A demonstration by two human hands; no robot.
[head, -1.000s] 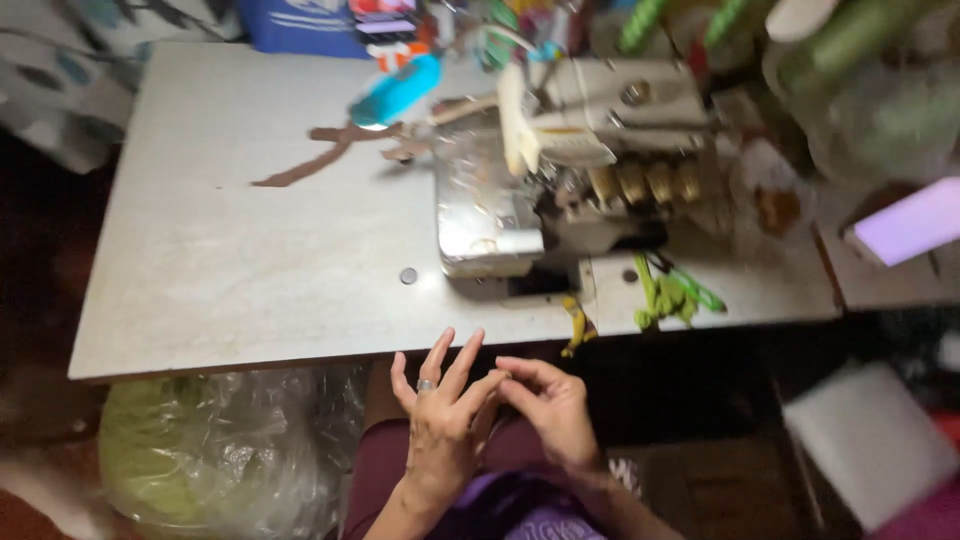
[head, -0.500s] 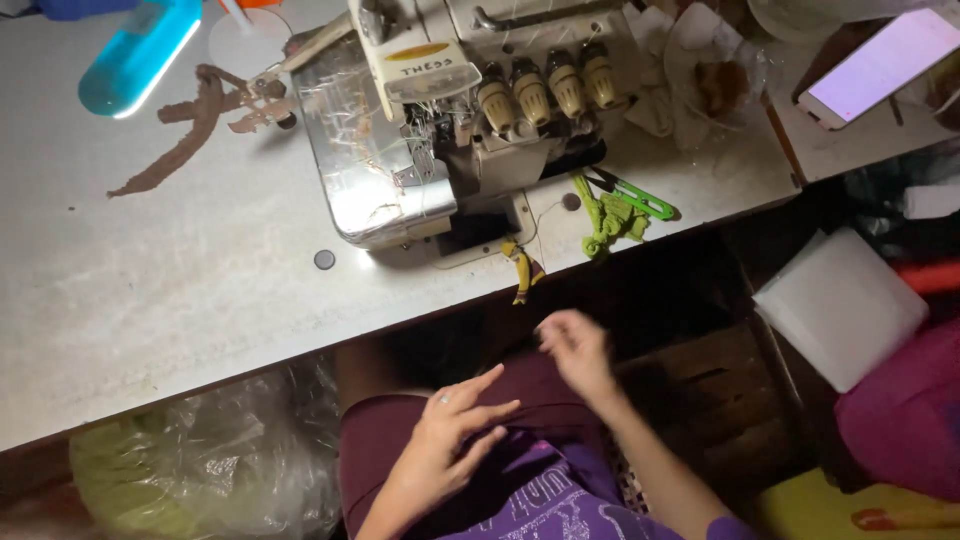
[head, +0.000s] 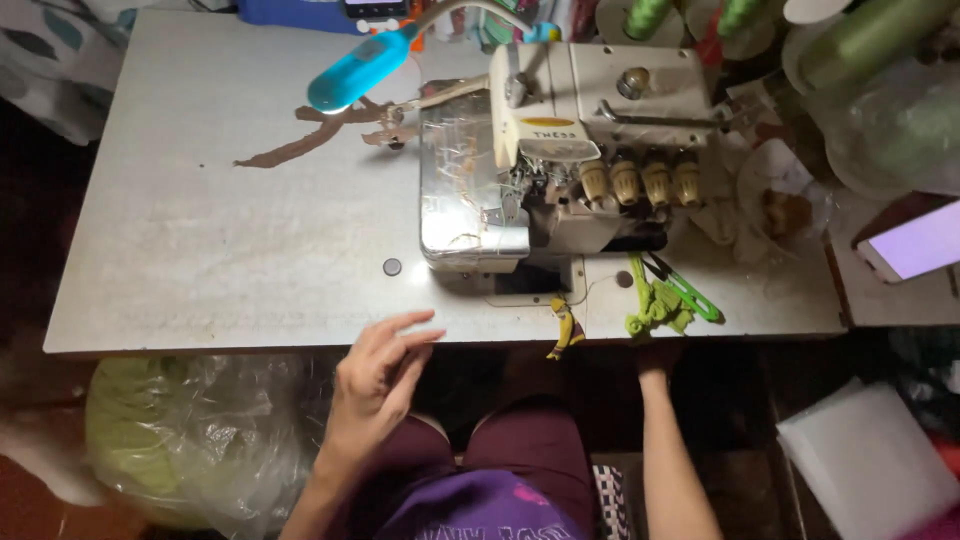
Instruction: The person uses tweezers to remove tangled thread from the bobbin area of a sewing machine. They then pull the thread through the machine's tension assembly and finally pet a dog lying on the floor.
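My left hand point(head: 378, 380) hovers at the front edge of the white table point(head: 220, 250) with its fingers spread and nothing in it. My right forearm point(head: 662, 440) reaches up to the table's front edge, just below a bunch of green fabric scraps point(head: 655, 308). That hand sits in shadow under the edge, so its grip is hidden. A cream overlock sewing machine point(head: 560, 160) stands mid-table, with a yellow scrap point(head: 565, 327) hanging at the edge in front of it.
A blue lamp point(head: 355, 70) on a gooseneck hangs over a brown fabric strip point(head: 300, 140). Green-handled snips point(head: 690, 292) lie by the scraps. Green thread cones point(head: 860, 40) and a lit phone point(head: 920, 250) are at right. A plastic bag point(head: 190, 440) sits under the table, a white sheet point(head: 865, 460) on the floor.
Both hands left my lap. The left one rose to the table's front edge with fingers spread, and the right arm stretched up toward the green scraps. The view shifted.
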